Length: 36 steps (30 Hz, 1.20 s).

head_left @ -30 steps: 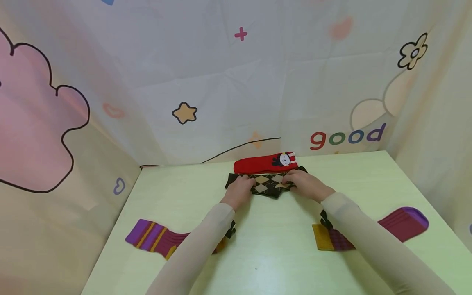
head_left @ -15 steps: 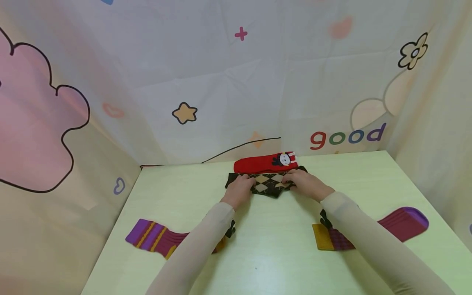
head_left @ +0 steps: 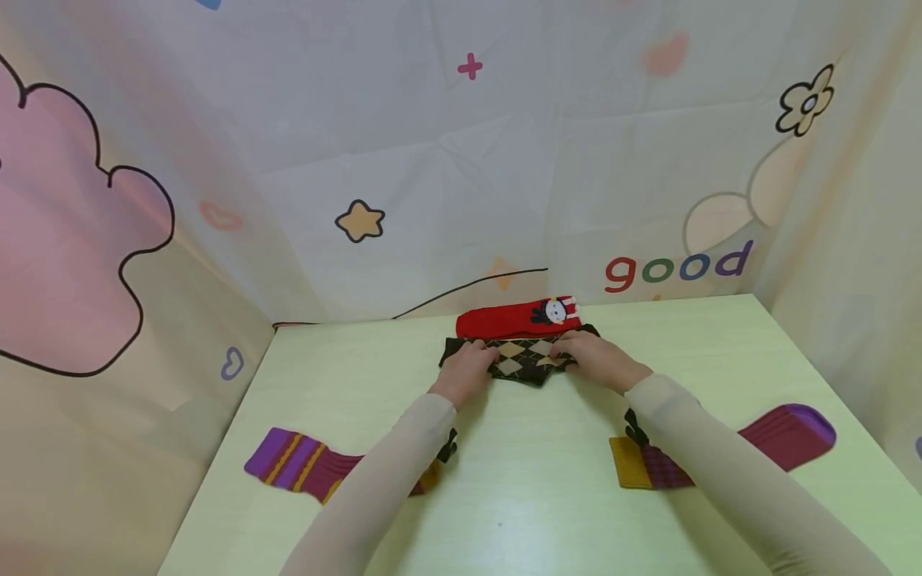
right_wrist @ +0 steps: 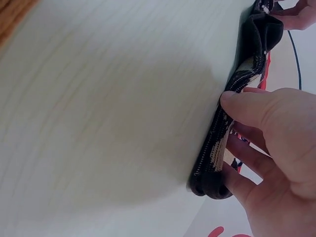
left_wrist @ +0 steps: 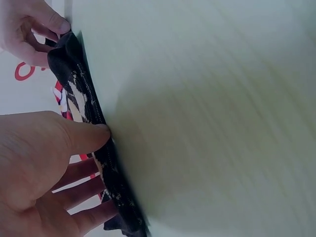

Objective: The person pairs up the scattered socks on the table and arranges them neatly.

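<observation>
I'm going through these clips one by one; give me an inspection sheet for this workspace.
Surface: pale table with one small dark speck near the front.
Job's things: diamond-patterned sock, lying crosswise toward the back; whether one or a stacked pair, cannot tell.
Clutter: red sock just behind it; maroon sock at left and striped sock at right, both partly hidden by sleeves.
Hands: left hand and right hand each hold the patterned sock between thumb and fingers.
Cables: nothing seen.
Surroundings: printed cloth behind, with a star and "good".
</observation>
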Motion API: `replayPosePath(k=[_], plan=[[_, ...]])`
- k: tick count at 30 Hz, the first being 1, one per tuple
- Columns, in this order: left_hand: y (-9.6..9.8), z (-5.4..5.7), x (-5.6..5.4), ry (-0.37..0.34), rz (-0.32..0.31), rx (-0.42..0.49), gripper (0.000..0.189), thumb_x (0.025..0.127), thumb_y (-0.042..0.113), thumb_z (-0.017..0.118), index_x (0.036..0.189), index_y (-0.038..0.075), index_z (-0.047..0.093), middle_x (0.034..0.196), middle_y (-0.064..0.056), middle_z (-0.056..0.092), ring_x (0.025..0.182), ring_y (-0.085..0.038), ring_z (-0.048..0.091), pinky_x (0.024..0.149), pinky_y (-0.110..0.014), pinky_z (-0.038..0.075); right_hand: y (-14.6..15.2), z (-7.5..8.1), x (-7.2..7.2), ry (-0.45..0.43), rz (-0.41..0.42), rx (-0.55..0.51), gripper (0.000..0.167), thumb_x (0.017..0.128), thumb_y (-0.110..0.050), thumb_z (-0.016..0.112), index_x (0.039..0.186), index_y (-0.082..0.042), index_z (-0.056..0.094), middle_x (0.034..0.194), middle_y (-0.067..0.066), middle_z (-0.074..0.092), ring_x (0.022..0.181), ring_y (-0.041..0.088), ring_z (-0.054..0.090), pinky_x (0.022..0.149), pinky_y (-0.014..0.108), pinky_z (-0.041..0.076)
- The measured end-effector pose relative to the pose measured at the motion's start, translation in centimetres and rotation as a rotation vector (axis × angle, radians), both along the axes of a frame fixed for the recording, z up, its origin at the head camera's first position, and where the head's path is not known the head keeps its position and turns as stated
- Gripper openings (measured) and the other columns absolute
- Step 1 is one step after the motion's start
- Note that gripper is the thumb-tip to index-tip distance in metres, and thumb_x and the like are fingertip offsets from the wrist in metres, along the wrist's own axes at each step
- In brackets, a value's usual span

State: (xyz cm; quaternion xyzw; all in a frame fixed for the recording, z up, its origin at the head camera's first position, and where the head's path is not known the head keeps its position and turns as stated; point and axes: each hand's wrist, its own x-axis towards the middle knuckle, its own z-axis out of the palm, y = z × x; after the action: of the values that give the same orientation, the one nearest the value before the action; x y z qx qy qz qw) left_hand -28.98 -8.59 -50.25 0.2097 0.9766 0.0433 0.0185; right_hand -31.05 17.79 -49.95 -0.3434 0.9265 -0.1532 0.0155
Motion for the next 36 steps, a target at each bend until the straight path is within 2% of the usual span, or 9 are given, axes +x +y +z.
replayPosePath(k=[5, 8, 13, 16, 24, 28, 36], plan=[[-0.1, 0.6, -0.1, -0.036, -0.01, -0.018, 0.029, 0.099, 0.017, 0.069, 0.128, 0.015, 0.07, 0.122, -0.007, 0.066, 0.108, -0.022, 0.062, 0.092, -0.036, 0.057, -0.1, 0.5, -0.3, 0.009, 0.03, 0.04, 0.026, 0.088, 0.003, 0.077, 0.112, -0.005, 0.075, 0.116, 0.012, 0.071, 0.113, 0.033, 0.063, 0.102, 0.049, 0.051], [-0.3, 0.8, 0.1, -0.034, -0.024, -0.028, 0.029, 0.1, 0.02, 0.07, 0.128, 0.016, 0.07, 0.121, -0.006, 0.067, 0.108, -0.021, 0.062, 0.093, -0.035, 0.056, -0.1, 0.6, -0.4, 0.007, 0.044, 0.064, 0.025, 0.088, 0.003, 0.077, 0.112, -0.005, 0.076, 0.115, 0.012, 0.072, 0.113, 0.033, 0.064, 0.1, 0.049, 0.052], [-0.8, 1.1, 0.5, -0.037, -0.055, -0.032, 0.029, 0.1, 0.02, 0.069, 0.129, 0.015, 0.069, 0.129, -0.006, 0.066, 0.113, -0.023, 0.063, 0.097, -0.036, 0.054, -0.1, 0.8, -0.3, -0.017, 0.026, 0.084, 0.027, 0.089, 0.003, 0.076, 0.114, -0.006, 0.075, 0.117, 0.013, 0.071, 0.113, 0.033, 0.064, 0.101, 0.049, 0.052], [-1.3, 1.3, 0.8, -0.03, -0.073, -0.02, 0.027, 0.1, 0.019, 0.069, 0.127, 0.014, 0.069, 0.132, -0.005, 0.066, 0.114, -0.025, 0.063, 0.097, -0.037, 0.054, -0.1, 0.9, -0.2, -0.019, 0.017, 0.091, 0.03, 0.089, 0.004, 0.076, 0.117, -0.006, 0.074, 0.118, 0.013, 0.07, 0.114, 0.033, 0.064, 0.101, 0.049, 0.052], [-2.4, 1.5, 1.8, 0.029, -0.111, 0.003, 0.025, 0.099, 0.017, 0.07, 0.123, 0.015, 0.071, 0.125, -0.005, 0.067, 0.106, -0.026, 0.064, 0.091, -0.039, 0.056, -0.4, 1.1, 0.3, -0.002, 0.009, 0.084, 0.034, 0.089, 0.001, 0.076, 0.122, -0.008, 0.073, 0.121, 0.012, 0.07, 0.114, 0.033, 0.064, 0.1, 0.049, 0.052], [-3.0, 1.4, 2.4, 0.036, -0.109, 0.018, 0.025, 0.098, 0.019, 0.071, 0.123, 0.015, 0.07, 0.124, -0.006, 0.067, 0.103, -0.026, 0.063, 0.089, -0.039, 0.057, -0.6, 1.1, 0.9, 0.021, 0.009, 0.06, 0.033, 0.092, -0.004, 0.075, 0.124, -0.009, 0.071, 0.123, 0.012, 0.069, 0.113, 0.034, 0.063, 0.098, 0.05, 0.053], [-4.1, 1.9, 3.4, 0.047, -0.061, 0.06, 0.031, 0.099, 0.021, 0.071, 0.129, 0.016, 0.069, 0.127, -0.007, 0.065, 0.11, -0.026, 0.061, 0.093, -0.04, 0.056, -1.3, 1.3, 2.2, 0.08, 0.027, 0.016, 0.042, 0.093, -0.008, 0.075, 0.134, -0.009, 0.066, 0.122, 0.013, 0.068, 0.108, 0.032, 0.063, 0.093, 0.048, 0.056]])
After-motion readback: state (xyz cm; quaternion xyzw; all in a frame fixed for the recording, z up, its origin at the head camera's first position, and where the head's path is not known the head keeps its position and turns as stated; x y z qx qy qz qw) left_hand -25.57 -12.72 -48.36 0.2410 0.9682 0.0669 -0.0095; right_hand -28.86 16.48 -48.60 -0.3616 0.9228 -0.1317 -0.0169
